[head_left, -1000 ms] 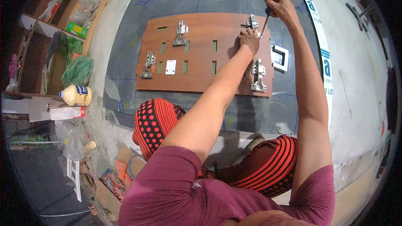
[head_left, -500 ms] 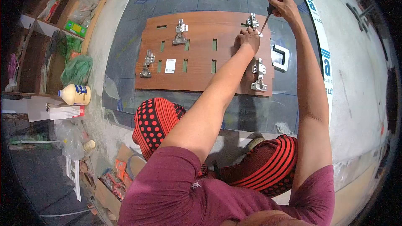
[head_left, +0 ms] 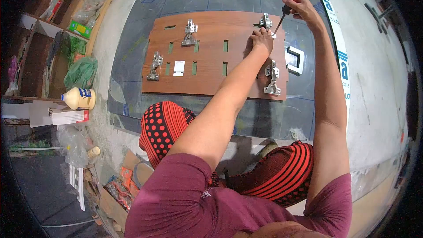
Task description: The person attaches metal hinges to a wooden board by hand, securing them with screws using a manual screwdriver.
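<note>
My right hand (head_left: 302, 9) is closed around the red and black handle of a screwdriver (head_left: 288, 5). The shaft slants down and left, its tip at the base of a metal cabinet hinge (head_left: 265, 20) by the board's upper right edge. Against that hinge my left hand (head_left: 263, 41) is bent with its fingers holding it; part of the hinge and any screw are hidden beneath. More silver hinges lie on the brown wooden board (head_left: 211, 83): one lower right (head_left: 272, 79), one upper left (head_left: 190, 33), one at the left edge (head_left: 154, 66). Slots are cut through the board.
A white card (head_left: 179, 68) lies on the board, and a white square frame (head_left: 294, 60) sits right of it. Beneath is a dark sheet (head_left: 185, 0). On the left are a cream bottle (head_left: 79, 98), a shelf unit (head_left: 42, 31) and a green bag (head_left: 81, 73).
My right hand and the screwdriver handle have shifted slightly right, with the grip of the fingers changed a little. My left hand stays on the hinge.
</note>
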`<action>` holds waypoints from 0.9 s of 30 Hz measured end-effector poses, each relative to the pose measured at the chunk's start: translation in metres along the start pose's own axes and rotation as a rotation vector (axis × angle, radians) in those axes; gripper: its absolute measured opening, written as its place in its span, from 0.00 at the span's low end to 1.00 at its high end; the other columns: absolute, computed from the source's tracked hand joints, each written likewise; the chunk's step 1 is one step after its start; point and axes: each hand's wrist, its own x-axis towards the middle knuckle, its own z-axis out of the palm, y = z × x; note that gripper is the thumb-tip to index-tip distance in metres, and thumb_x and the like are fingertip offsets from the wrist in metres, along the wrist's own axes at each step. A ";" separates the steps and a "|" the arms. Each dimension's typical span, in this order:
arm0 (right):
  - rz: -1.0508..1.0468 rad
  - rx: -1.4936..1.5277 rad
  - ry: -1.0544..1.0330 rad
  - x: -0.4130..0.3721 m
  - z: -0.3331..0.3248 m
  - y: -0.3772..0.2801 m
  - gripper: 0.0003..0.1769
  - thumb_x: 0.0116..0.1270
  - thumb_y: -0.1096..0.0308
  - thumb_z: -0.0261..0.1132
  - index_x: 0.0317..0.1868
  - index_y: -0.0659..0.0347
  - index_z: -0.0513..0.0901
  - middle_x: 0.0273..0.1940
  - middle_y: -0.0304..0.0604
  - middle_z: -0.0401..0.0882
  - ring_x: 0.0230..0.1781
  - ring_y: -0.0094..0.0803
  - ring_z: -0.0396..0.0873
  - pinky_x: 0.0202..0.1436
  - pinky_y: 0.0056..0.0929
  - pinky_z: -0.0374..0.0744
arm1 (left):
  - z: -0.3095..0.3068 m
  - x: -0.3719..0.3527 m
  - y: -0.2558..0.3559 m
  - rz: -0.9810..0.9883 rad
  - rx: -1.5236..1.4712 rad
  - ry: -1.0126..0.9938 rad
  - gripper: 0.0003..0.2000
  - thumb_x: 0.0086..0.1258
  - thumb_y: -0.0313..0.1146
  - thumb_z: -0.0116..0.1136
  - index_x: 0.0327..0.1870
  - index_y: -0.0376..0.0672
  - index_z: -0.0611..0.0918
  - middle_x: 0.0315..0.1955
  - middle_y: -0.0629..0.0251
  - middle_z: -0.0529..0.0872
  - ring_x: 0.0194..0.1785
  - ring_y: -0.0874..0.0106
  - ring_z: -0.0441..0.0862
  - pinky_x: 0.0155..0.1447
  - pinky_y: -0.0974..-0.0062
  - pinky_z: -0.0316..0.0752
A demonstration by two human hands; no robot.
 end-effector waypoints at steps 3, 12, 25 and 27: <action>-0.058 0.167 -0.059 -0.001 0.001 0.009 0.31 0.52 0.49 0.69 0.50 0.59 0.72 0.35 0.43 0.79 0.36 0.30 0.80 0.39 0.30 0.78 | 0.000 0.000 0.000 0.000 -0.010 -0.003 0.28 0.62 0.41 0.56 0.62 0.44 0.63 0.58 0.50 0.63 0.61 0.44 0.62 0.54 0.45 0.67; -0.033 -0.079 -0.050 -0.005 0.000 -0.006 0.29 0.50 0.39 0.67 0.36 0.56 0.73 0.24 0.35 0.73 0.24 0.22 0.71 0.26 0.21 0.69 | -0.001 -0.002 0.000 0.001 0.033 0.015 0.27 0.63 0.41 0.53 0.63 0.43 0.63 0.58 0.53 0.64 0.59 0.46 0.65 0.54 0.47 0.68; -0.061 -0.245 -0.046 -0.081 -0.039 -0.082 0.19 0.56 0.50 0.63 0.32 0.59 0.75 0.23 0.38 0.74 0.22 0.24 0.72 0.25 0.22 0.70 | -0.021 -0.022 -0.014 0.216 -0.189 0.269 0.19 0.63 0.36 0.51 0.56 0.43 0.71 0.60 0.44 0.60 0.58 0.45 0.65 0.55 0.47 0.66; -0.062 -0.260 -0.010 -0.106 -0.041 -0.075 0.23 0.54 0.47 0.66 0.30 0.61 0.77 0.22 0.37 0.76 0.19 0.21 0.71 0.21 0.21 0.69 | -0.034 -0.036 -0.022 0.325 -0.290 0.177 0.20 0.62 0.37 0.54 0.56 0.44 0.72 0.58 0.45 0.63 0.58 0.46 0.65 0.56 0.48 0.66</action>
